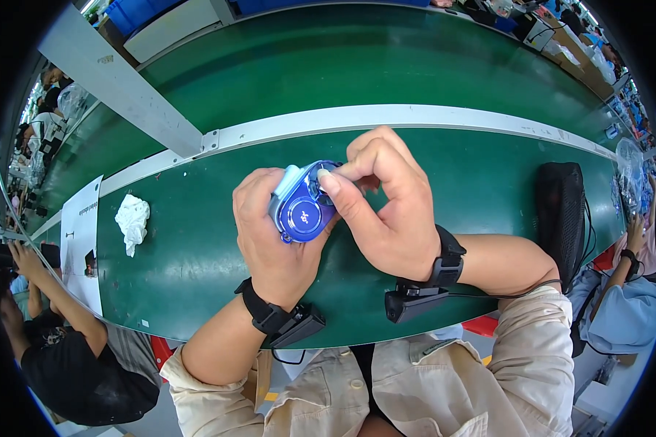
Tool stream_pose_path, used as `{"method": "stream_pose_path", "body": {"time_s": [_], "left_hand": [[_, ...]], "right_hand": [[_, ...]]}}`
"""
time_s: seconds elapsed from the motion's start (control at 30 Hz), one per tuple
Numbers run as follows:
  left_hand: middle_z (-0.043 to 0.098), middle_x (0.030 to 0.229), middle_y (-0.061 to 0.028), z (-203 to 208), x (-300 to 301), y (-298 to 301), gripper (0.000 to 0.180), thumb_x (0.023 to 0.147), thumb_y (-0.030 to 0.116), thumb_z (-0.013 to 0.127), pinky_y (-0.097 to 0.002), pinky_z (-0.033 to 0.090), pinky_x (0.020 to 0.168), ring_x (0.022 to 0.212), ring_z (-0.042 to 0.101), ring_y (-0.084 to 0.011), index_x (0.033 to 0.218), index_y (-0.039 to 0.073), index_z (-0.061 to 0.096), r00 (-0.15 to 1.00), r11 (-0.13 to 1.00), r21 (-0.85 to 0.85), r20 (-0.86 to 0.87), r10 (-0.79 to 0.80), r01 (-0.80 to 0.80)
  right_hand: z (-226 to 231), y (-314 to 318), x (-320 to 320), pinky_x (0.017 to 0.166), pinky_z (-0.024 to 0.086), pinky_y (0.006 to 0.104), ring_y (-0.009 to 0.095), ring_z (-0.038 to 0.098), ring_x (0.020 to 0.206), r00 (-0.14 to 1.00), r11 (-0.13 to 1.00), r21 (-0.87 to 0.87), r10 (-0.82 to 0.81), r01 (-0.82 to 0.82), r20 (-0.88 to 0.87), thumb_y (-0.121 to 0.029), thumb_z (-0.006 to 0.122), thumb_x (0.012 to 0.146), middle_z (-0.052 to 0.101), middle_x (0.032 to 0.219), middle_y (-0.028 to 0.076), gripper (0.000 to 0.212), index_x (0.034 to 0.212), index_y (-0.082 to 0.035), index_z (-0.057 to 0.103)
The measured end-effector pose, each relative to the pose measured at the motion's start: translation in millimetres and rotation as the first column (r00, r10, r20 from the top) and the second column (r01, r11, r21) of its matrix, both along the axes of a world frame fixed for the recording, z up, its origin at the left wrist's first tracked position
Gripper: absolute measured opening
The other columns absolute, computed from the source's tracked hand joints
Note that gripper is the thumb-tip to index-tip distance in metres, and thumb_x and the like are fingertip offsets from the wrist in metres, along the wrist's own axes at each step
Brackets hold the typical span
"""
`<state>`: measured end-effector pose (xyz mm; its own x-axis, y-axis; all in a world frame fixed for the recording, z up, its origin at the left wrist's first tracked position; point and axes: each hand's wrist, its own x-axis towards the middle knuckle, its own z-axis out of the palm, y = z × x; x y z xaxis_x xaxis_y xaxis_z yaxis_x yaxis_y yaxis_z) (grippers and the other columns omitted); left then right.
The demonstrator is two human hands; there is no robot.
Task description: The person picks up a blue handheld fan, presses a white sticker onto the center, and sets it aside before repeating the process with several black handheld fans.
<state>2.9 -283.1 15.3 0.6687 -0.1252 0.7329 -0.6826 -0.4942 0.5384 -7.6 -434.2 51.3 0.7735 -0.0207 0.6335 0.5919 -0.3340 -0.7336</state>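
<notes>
Blue glossy plastic is forming one rounded two-tone device (302, 216), being held over the green tabletop (197, 284). Its long axis is slanting, the end under the right fingertips pointing away and slightly right. The left hand (273, 244) is curling its fingers around the device; the right hand (397, 197) is bringing thumb and forefinger together there, blocking part of it; I cannot tell what they are pinching. Two black wrist straps (448, 255) are circling the wrists. One crumpled white tissue (133, 222) and one white printed sheet (80, 247) are lying left, one long black fabric case (559, 211) right. Beyond, one white metal rail (415, 115) is crossing.
</notes>
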Motion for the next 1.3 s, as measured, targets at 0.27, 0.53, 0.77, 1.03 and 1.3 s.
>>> {"method": "stream_pose_path", "body": {"time_s": [0.27, 0.53, 0.77, 1.03, 1.3], "left_hand": [[0.052, 0.114, -0.0150, 0, -8, -2, 0.073, 0.067, 0.011, 0.084, -0.0413, 0.043, 0.089, 0.105, 0.051, -0.0339, 0.125, 0.005, 0.041, 0.998, 1.000, -0.013, -0.057, -0.024, 0.023], [0.043, 0.123, -0.0180, -13, -6, -8, 0.080, 0.068, 0.012, 0.083, -0.0394, 0.041, 0.093, 0.110, 0.048, -0.0322, 0.132, 0.002, 0.035, 0.961, 0.949, -0.246, -0.145, -0.236, 0.196], [0.040, 0.125, -0.0183, 12, 2, 12, 0.086, 0.064, 0.020, 0.087, -0.0394, 0.043, 0.092, 0.113, 0.047, -0.0313, 0.131, 0.001, 0.037, 0.949, 0.955, 0.080, -0.162, -0.269, 0.285], [0.046, 0.120, -0.0181, 7, 6, 11, 0.084, 0.058, 0.024, 0.090, -0.0387, 0.046, 0.088, 0.108, 0.052, -0.0309, 0.123, 0.002, 0.041, 0.942, 0.943, -0.018, -0.053, -0.333, 0.332], [0.048, 0.121, -0.0187, 11, 1, 8, 0.084, 0.059, 0.021, 0.090, -0.0368, 0.049, 0.083, 0.100, 0.059, -0.0287, 0.123, 0.002, 0.040, 0.969, 0.972, 0.015, 0.067, -0.237, 0.237]], "right_hand": [[-13, 5, 8, 0.081, 0.044, 0.0276, 0.016, 0.052, 0.094, 0.981, 0.958, 0.248, 0.170, -0.144, -0.090, -0.010, 0.059, 0.092, 0.054, 0.106, 0.010, 0.010, 0.098, -0.003, 0.054], [-10, -9, 21, 0.098, 0.042, 0.0356, 0.022, 0.051, 0.115, 0.641, 0.615, 0.600, 0.738, -0.512, -0.209, -0.024, 0.042, 0.101, 0.051, 0.128, 0.015, 0.029, 0.115, -0.002, 0.053], [-8, -21, 31, 0.103, 0.038, 0.0366, 0.024, 0.050, 0.120, 0.584, 0.605, 0.462, 0.785, -0.648, -0.208, -0.025, 0.039, 0.102, 0.050, 0.131, 0.016, 0.034, 0.121, -0.001, 0.053], [15, -23, 30, 0.100, 0.040, 0.0368, 0.028, 0.051, 0.118, 0.638, 0.663, 0.204, 0.749, -0.720, -0.181, -0.020, 0.047, 0.098, 0.050, 0.131, 0.017, 0.031, 0.120, -0.001, 0.056], [35, -33, 25, 0.089, 0.046, 0.0399, 0.028, 0.059, 0.096, 0.864, 0.840, -0.365, 0.479, -0.401, 0.156, -0.010, 0.072, 0.077, 0.059, 0.106, 0.012, 0.021, 0.097, -0.004, 0.068]]}}
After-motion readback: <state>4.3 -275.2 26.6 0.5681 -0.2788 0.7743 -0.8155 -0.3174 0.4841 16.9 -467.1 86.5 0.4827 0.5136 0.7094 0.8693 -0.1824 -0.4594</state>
